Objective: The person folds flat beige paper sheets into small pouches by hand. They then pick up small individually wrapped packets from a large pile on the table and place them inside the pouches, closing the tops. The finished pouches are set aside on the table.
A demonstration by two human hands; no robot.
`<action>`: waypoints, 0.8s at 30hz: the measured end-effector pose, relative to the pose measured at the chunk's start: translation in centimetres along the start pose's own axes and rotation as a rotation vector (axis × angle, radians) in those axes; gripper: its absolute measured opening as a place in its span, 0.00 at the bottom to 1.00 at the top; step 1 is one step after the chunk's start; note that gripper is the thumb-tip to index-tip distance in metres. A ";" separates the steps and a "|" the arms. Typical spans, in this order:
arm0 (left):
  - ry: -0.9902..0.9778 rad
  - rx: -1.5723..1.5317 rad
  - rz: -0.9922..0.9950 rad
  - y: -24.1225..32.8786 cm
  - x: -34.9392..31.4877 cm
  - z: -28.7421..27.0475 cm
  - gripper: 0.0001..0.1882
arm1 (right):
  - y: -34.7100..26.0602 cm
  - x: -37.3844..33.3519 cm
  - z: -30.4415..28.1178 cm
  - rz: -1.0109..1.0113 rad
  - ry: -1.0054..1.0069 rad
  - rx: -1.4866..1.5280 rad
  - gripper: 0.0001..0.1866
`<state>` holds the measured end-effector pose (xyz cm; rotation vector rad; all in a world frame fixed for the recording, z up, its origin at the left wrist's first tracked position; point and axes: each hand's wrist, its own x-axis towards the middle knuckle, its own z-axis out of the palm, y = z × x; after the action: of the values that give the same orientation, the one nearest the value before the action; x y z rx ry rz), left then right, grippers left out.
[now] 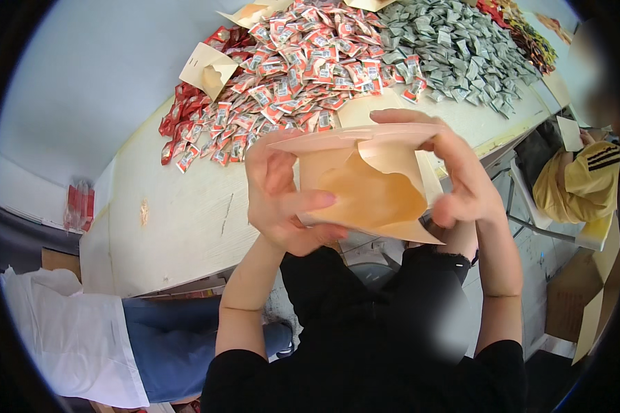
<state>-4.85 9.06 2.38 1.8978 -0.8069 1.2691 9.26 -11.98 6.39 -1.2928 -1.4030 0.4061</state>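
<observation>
Between my hands is an open cream paper box, held up over my lap at the table's near edge. Its opening is turned toward me, showing a yellowish inside with curved cut flaps and nothing else visible in it. My left hand grips the box's left side, its thumb reaching over the front edge. On the right side, my right hand curls its fingers over the top edge, while its blurred thumb is by the lower right corner. The box hides part of both hands.
Piles of red-and-white sachets, grey-green sachets and dark red packets cover the white table's far side. Another cream box leans on the pile. People sit at left, in a white shirt, and at right, in yellow clothing.
</observation>
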 end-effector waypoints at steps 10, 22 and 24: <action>0.543 -0.326 -0.760 0.8 -2.6 0.9 0.33 | 0.9 -1.2 4.9 0.059 0.207 -0.075 0.44; 0.232 0.186 -0.339 1.9 -2.6 -0.1 0.11 | 3.5 1.1 6.1 -0.238 0.297 0.017 0.17; 0.163 0.289 -0.194 3.1 -2.0 -0.6 0.11 | 3.6 1.1 5.7 -0.396 0.278 -0.038 0.14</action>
<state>-8.33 8.04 1.35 2.0067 -0.3593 1.4556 6.28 -7.43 2.19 -1.0227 -1.3895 -0.0659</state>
